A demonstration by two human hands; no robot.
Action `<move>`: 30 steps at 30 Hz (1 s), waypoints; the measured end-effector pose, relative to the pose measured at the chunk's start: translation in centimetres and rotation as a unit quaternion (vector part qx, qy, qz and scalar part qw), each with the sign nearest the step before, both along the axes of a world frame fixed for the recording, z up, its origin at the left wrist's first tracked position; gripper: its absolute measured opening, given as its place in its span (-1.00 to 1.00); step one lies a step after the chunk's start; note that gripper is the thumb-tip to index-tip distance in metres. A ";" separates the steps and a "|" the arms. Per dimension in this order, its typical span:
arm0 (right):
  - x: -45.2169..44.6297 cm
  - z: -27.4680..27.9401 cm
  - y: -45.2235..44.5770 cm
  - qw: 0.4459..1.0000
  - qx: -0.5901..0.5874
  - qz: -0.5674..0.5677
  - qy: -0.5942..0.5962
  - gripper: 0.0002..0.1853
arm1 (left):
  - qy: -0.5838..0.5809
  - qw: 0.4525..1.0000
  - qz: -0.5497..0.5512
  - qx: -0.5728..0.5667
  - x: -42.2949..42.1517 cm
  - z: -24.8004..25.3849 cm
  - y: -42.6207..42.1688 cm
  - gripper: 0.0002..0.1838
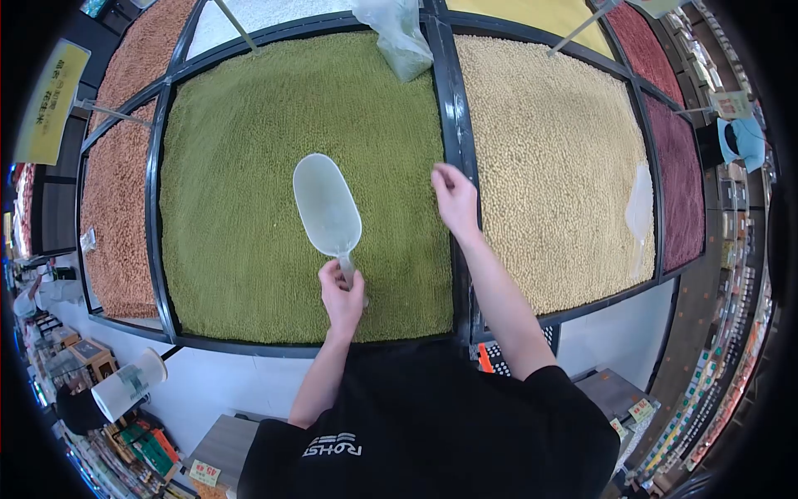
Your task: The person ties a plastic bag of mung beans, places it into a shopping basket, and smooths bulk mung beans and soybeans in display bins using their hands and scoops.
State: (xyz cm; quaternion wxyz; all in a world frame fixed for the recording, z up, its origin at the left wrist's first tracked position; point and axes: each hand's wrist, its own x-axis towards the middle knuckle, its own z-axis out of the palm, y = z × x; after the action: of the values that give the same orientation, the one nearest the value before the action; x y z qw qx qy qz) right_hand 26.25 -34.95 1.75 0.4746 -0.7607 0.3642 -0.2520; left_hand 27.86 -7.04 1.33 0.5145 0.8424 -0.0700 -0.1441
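My left hand (341,298) is wrapped around the handle of a pale translucent scoop (327,205). The scoop hangs over a large bin of green mung beans (241,166), its bowl pointing away from me, and looks empty. My right hand (455,200) is above the dark divider between the mung beans and a bin of yellowish soybeans (549,166). Its fingers are curled together, and whatever may be inside them is hidden. At the far edge of the mung beans, a crumpled clear plastic bag (403,41) lies partly over the frame.
Reddish peanuts (120,208) fill the bin on the left; dark red beans (672,183) are at the right. A white scoop (638,208) lies on the soybeans. Sign poles rise from the bins, one with a yellow sign (54,104). Dark frame bars (158,208) separate the bins.
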 end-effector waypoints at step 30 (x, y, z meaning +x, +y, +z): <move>26.8 2.5 -18.0 0.974 0.045 -0.008 -0.222 -0.73 | -0.031 0.995 0.061 -0.074 2.5 -1.8 2.8 -0.47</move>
State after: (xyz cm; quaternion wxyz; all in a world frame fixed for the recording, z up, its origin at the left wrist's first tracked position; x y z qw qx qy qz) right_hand 53.02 -52.94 4.20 0.5752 -0.6604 0.2669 -0.4023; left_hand 30.32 -4.22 -0.42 0.5807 0.8089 -0.0449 -0.0806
